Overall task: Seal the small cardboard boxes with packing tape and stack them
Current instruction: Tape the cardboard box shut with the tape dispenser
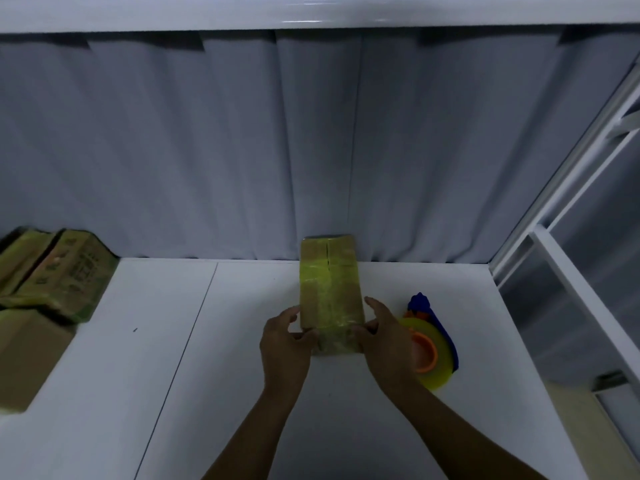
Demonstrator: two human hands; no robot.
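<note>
A small cardboard box lies lengthwise on the white table, with yellowish tape along its top seam and over its near end. My left hand grips the near left corner, thumb curled onto the front face. My right hand grips the near right corner, thumb on the front face. A tape dispenser with a blue frame, orange core and a yellowish tape roll stands on the table just right of my right hand.
At the left edge, taped boxes lie stacked, with a plain cardboard box in front of them. A grey curtain hangs behind the table. A white metal frame rises on the right.
</note>
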